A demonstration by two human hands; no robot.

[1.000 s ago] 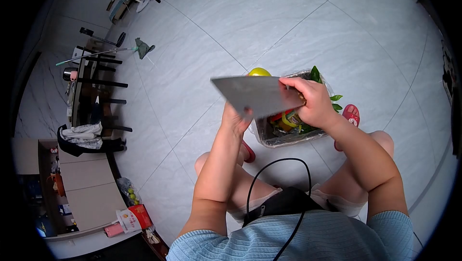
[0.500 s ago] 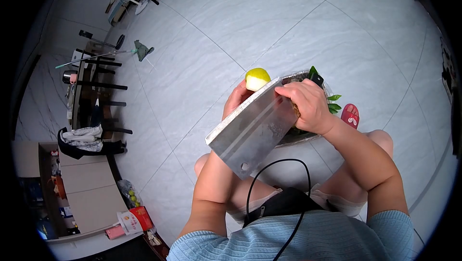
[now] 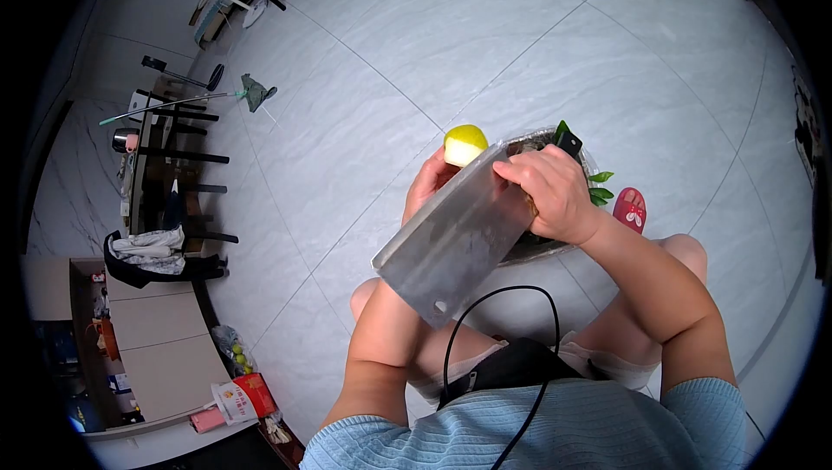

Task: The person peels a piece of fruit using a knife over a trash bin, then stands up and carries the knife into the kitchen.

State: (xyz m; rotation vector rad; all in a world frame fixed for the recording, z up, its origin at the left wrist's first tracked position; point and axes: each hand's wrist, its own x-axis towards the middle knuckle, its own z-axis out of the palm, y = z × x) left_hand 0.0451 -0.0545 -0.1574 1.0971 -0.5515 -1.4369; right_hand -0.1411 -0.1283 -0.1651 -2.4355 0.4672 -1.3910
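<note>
My right hand [image 3: 555, 192] is closed around the grip end of a broad metal cleaver [image 3: 455, 236], its thumb laid along the blade. A hole shows in the blade's near corner. My left hand [image 3: 423, 179] is partly hidden behind the blade and holds a yellow-green fruit [image 3: 466, 142], with its pale inside bared on the lower side. The cleaver's far end overlaps the fruit's edge in view; whether they touch I cannot tell. Below my right hand is a container with a plastic-lined rim [image 3: 548, 253], with green leaves [image 3: 600, 188] sticking out at its side.
My knees flank the container, and one foot wears a red slipper [image 3: 630, 210]. A black cord [image 3: 498, 289] loops over my lap. To the left stand chairs [image 3: 186, 155], a mop [image 3: 253, 91], a cabinet [image 3: 169, 340], and a bag of green fruits [image 3: 237, 350].
The fruit and my left hand have shifted very slightly to the right. The cleaver blade has tilted a little, its face turned more toward me.
</note>
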